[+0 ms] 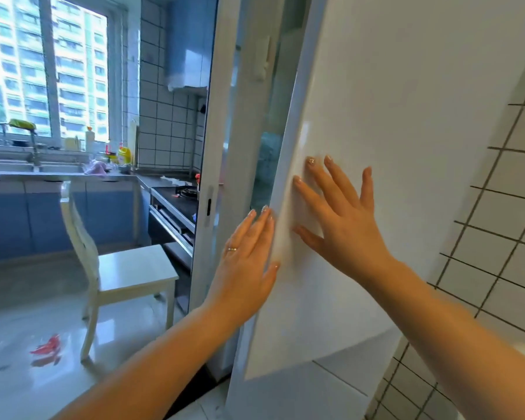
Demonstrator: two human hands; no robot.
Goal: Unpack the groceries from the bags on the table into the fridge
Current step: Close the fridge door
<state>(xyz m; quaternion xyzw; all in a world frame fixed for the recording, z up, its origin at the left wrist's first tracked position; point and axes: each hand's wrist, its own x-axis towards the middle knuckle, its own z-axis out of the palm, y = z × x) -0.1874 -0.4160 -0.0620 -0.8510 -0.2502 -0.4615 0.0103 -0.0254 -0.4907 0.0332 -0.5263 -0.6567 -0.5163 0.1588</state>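
A white fridge door fills the right half of the head view, ajar, with a dark gap along its left edge. My right hand lies flat on the door's face with fingers spread. My left hand, with a ring on one finger, presses with straight fingers against the door's left edge. Neither hand holds anything. The fridge's inside is almost hidden; only a dim bluish strip shows through the gap. No bags, table or groceries are in view.
A white sliding-door frame stands just left of the fridge. Beyond it are a white chair, a stove, a sink counter under the window, and a red scrap on the glossy floor. A tiled wall is at right.
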